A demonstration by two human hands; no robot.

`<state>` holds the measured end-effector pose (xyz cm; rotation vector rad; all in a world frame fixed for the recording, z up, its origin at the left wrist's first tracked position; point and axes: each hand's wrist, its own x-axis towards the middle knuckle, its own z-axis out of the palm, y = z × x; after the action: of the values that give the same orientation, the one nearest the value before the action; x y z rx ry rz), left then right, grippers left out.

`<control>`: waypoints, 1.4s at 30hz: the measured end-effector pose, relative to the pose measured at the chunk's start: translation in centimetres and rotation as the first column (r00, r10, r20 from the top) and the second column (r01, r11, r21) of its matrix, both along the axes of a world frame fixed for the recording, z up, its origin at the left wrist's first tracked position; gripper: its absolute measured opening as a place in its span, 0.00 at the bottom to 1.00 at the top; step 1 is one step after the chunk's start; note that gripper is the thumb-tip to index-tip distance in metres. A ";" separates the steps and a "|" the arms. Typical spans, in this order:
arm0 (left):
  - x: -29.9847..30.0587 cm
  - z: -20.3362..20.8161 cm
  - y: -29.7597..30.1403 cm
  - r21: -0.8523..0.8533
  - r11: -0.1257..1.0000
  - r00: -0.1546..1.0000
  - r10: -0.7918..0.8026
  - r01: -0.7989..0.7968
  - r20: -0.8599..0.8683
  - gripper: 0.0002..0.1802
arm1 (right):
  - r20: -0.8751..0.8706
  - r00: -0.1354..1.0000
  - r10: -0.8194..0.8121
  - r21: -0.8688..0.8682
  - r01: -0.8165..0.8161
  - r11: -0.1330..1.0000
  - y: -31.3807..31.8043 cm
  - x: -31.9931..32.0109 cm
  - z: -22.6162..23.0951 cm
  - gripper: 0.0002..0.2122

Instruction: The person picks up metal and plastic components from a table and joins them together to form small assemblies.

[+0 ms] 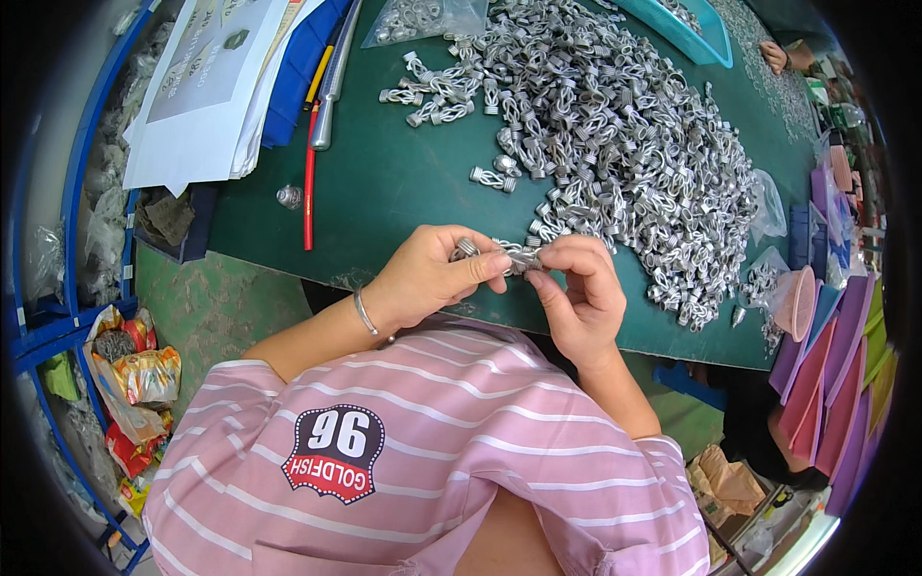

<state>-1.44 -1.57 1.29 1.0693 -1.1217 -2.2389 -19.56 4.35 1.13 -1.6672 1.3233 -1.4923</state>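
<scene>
Close to the table's near edge, my left hand [434, 276] is closed on a small silvery metal piece [520, 259] with open, twisted-looking wire strands. My right hand [588, 296] pinches its other end between thumb and fingers. A ribbed, ring-like metal end [465, 250] shows between the left fingers; whether it belongs to the same piece, I cannot tell. Just beyond my hands spreads a large pile of similar metal pieces [615, 125], each with a ribbed end and looped strands. A few loose pieces [493, 179] lie at its left side.
On the green table [384, 182] lie a red pencil [309, 182], a tapered metal rod [331, 91] and papers [192, 96]. A turquoise basket [687, 34] stands at the back. Another person's hand [773, 56] rests far right. Coloured bins [836, 365] stand right, blue shelving [72, 192] left.
</scene>
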 end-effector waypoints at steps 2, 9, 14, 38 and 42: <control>0.2 0.0 0.0 -0.104 0.995 0.999 0.001 0.005 0.054 0.10 | 0.163 0.986 0.021 0.132 -0.043 0.990 0.3 0.3 0.0 0.09; 0.2 -0.1 0.2 -0.688 0.726 0.992 0.095 -0.014 0.080 0.09 | 0.693 0.718 0.069 0.321 -0.394 0.861 1.3 0.1 -0.4 0.09; 0.4 0.2 0.2 -0.754 0.655 0.984 0.097 0.052 0.152 0.13 | 0.713 0.694 0.094 0.333 -0.454 0.826 1.2 0.0 0.1 0.09; 0.0 -0.4 0.6 -0.004 1.000 0.989 0.028 -0.029 -0.147 0.12 | 0.333 0.929 0.161 -0.041 -0.156 0.987 0.9 0.5 0.5 0.14; 0.0 -0.2 0.0 0.395 0.919 0.907 0.155 0.014 -0.392 0.15 | -0.096 0.988 0.124 -0.082 -0.132 0.988 -0.4 -0.5 2.2 0.08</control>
<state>-1.49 -1.59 1.13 0.6908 -0.4584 -2.5291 -20.10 4.00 3.31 -1.8596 1.1869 -1.4331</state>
